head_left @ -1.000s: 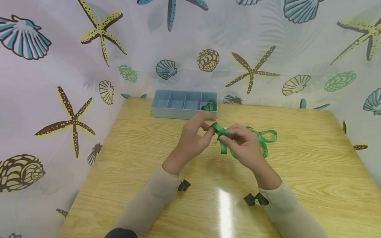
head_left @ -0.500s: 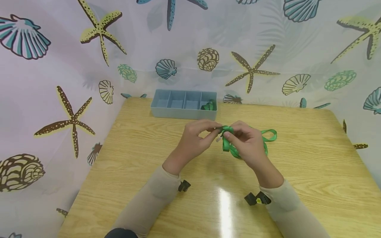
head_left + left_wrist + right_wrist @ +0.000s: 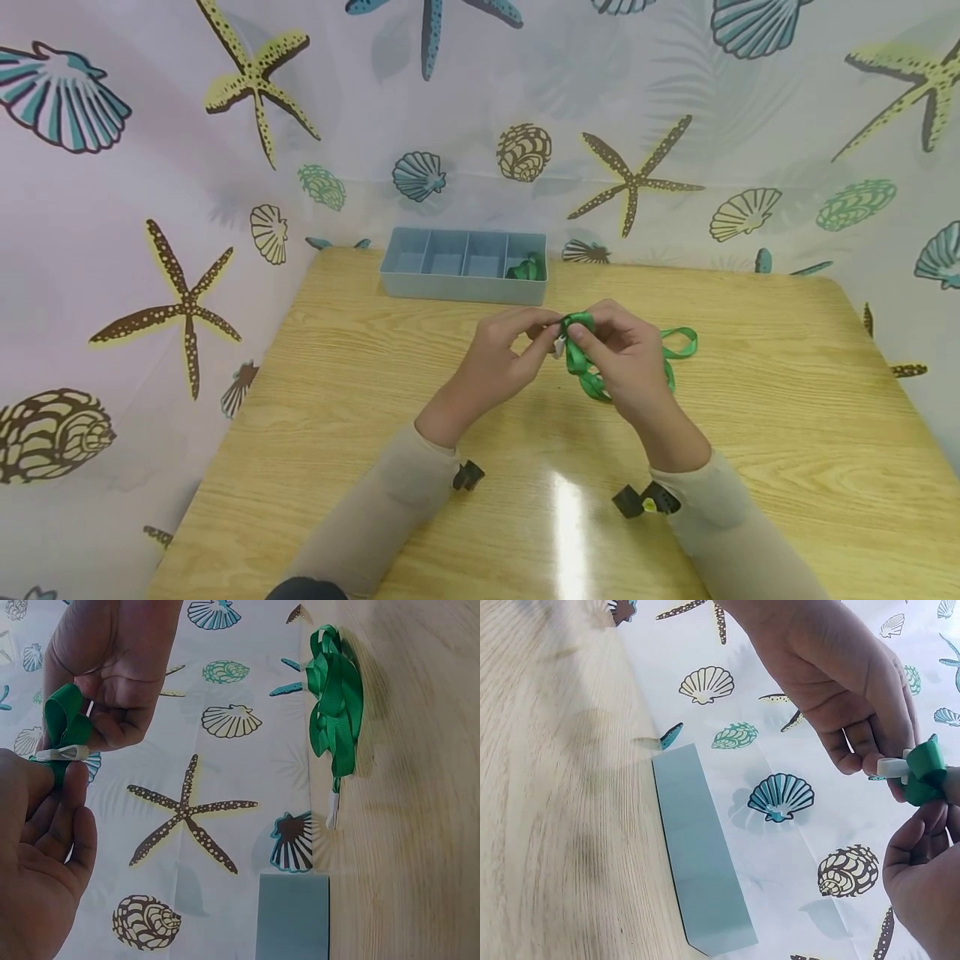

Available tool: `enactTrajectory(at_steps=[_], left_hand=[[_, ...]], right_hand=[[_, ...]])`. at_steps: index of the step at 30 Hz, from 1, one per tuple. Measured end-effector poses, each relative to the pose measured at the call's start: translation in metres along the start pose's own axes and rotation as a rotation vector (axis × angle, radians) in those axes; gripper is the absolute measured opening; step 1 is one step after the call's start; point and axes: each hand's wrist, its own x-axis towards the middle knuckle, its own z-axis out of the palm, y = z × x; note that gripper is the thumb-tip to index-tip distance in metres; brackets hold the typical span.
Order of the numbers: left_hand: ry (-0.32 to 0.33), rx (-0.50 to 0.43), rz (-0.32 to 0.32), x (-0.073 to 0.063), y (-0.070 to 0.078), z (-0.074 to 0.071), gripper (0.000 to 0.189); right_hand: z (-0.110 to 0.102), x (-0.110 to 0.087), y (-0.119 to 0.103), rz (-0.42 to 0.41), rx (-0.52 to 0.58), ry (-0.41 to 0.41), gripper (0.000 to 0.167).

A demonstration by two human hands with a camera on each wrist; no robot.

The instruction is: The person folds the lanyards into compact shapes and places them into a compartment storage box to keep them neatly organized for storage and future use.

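1. Sitting toward the back of the table [image 3: 337, 367], the blue-grey box [image 3: 463, 288] holds a green bundle [image 3: 527, 268] in its rightmost compartment.
2. The left hand [image 3: 502, 350] pinches the green ribbon [image 3: 576, 360] by its white fitting [image 3: 558, 346], closer to the right hand [image 3: 630, 358] than a second ago.
3. Between them, the ribbon's arch is now a compact fold, so the work seems centred there.
4. The right hand grips that fold.
5. Beyond lies a ribbon coil [image 3: 335, 705]; any join is hidden.

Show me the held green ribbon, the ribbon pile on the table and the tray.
Held ribbon [image 3: 73, 729]: left wrist view, on its loop.
Ribbon pile [image 3: 337, 701]: left wrist view, middle of the loops.
Tray [image 3: 459, 288]: head view, near wall.
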Motion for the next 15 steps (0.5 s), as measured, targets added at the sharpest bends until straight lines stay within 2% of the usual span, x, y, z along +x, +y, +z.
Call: enactTrajectory(at_steps=[9, 13, 15], left_hand=[[0.047, -0.089, -0.043, -0.0013, 0.0041, 0.0066, 0.023], [0.047, -0.095, -0.045, -0.0012, 0.0044, 0.0077, 0.027], [0.044, -0.083, -0.052, -0.001, 0.0042, 0.0078, 0.022]], right_hand=[[0.0046, 0.003, 0.001, -0.013, 0.008, 0.057, 0.018], [0.0061, 0.0041, 0.0003, -0.018, 0.033, 0.061, 0.014], [0.0067, 0.0043, 0.0002, -0.017, 0.039, 0.065, 0.011]])
